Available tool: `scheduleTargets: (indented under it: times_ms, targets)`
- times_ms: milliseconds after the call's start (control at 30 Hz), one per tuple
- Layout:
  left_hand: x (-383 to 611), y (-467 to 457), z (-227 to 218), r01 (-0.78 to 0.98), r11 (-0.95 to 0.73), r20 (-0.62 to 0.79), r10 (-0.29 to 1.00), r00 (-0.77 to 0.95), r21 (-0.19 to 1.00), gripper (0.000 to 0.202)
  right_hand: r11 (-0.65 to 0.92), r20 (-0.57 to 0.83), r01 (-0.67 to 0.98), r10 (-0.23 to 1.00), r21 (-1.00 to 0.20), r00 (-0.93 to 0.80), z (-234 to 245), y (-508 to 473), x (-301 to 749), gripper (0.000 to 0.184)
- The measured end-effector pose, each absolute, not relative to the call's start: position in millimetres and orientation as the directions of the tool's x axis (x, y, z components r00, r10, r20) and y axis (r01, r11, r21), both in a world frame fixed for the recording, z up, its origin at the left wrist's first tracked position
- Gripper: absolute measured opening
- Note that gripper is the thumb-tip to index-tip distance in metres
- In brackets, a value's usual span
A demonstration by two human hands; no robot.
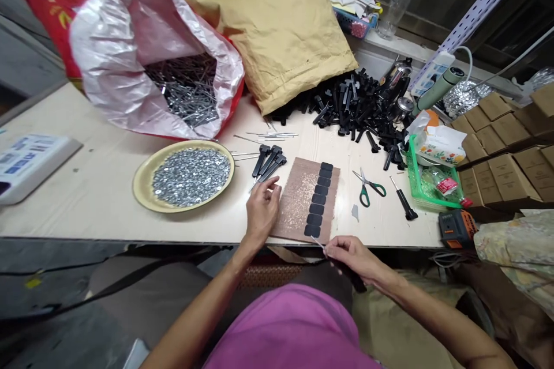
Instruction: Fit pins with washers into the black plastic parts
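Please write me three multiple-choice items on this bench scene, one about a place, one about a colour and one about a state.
1. Where do the scissors lie?
A. right of the brown board
B. inside the yellow plate
C. under the tan sack

2. What colour are the scissors' handles?
A. red
B. green
C. white

3. What is the right hand doing?
A. lying flat and empty
B. pinching a thin metal pin and gripping a black part
C. holding the scissors

Answers:
1 A: they rest on the table between the board and the green basket.
2 B: both loops are green.
3 B: the fingers close around both at the table edge, while the left hand rests by the board near some black parts.
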State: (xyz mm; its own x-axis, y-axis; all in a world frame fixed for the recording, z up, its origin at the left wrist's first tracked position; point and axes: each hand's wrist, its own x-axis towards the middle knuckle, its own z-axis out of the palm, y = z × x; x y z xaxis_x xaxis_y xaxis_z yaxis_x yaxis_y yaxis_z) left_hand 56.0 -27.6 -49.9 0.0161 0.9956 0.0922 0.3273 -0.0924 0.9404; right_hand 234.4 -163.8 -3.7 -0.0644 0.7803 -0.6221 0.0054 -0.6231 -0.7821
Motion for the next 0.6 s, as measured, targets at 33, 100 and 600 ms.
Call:
scheduleTargets:
  times_ms: [33,100,600]
  targets:
    - [50,-25,-52,0.4,-0.144,0.147,0.989,0.024,0.905,0.027,-0.709,-0.704,-0.111,0.705,-0.697,-0.081,-6,-173,229,0.032]
    - [40,-20,-57,0.543,-0.225,0.229,0.971,0.062,0.809,0.022,-0.795,-0.8,-0.285,0.586,-0.536,-0.13,-14,-188,219,0.032]
    - [40,-6,-43,0.932,-0.057,-0.033,0.997,0.073,0.357,0.022,-0.738,-0.814,-0.617,0.52,-0.273,-0.261,-75,-181,209,0.03]
